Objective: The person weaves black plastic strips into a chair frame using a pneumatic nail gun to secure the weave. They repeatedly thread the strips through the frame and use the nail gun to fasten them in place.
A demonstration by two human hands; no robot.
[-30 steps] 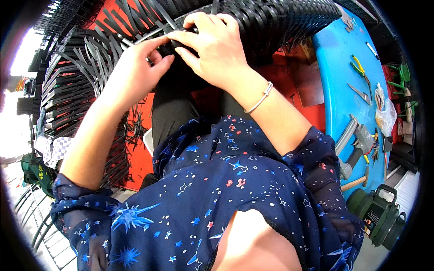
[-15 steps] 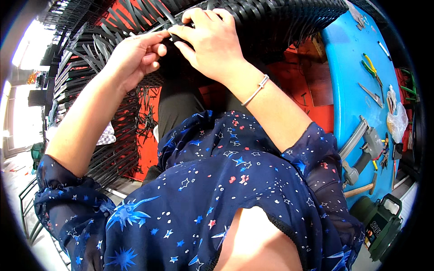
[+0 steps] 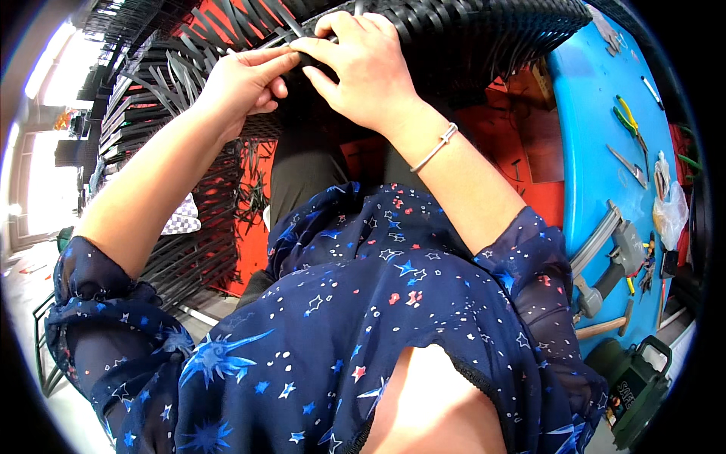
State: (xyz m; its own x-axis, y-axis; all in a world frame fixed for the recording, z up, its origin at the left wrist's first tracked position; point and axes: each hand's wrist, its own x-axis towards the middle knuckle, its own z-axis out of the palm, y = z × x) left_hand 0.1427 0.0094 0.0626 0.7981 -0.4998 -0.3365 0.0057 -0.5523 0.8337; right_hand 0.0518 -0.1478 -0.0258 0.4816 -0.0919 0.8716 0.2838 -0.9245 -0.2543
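Observation:
A black wicker-like piece (image 3: pixel 469 34), woven from flat strips, lies across the top of the view in front of me. My left hand (image 3: pixel 246 83) pinches thumb and forefinger together at its near edge, on a black strip whose end is mostly hidden. Close beside it, my right hand (image 3: pixel 367 72) bends over the same edge, fingers curled onto the weave and thumb held lower. The two hands' fingertips nearly meet. Long loose black strips (image 3: pixel 249 26) fan out beyond my left hand.
At the right a blue table (image 3: pixel 597 159) carries pliers (image 3: pixel 626 117), scissors (image 3: pixel 628 166), a grey staple gun (image 3: pixel 626 250), a hammer (image 3: pixel 605 327) and a plastic bag (image 3: pixel 670 216). A dark green case (image 3: pixel 631 386) stands below. Black strip scraps (image 3: pixel 253 200) litter the red floor covering (image 3: pixel 246 261).
My left hand has shifted slightly right and up toward my right hand, its pinch still at the woven edge. My right hand stays nearly in place. The whole view has shifted slightly.

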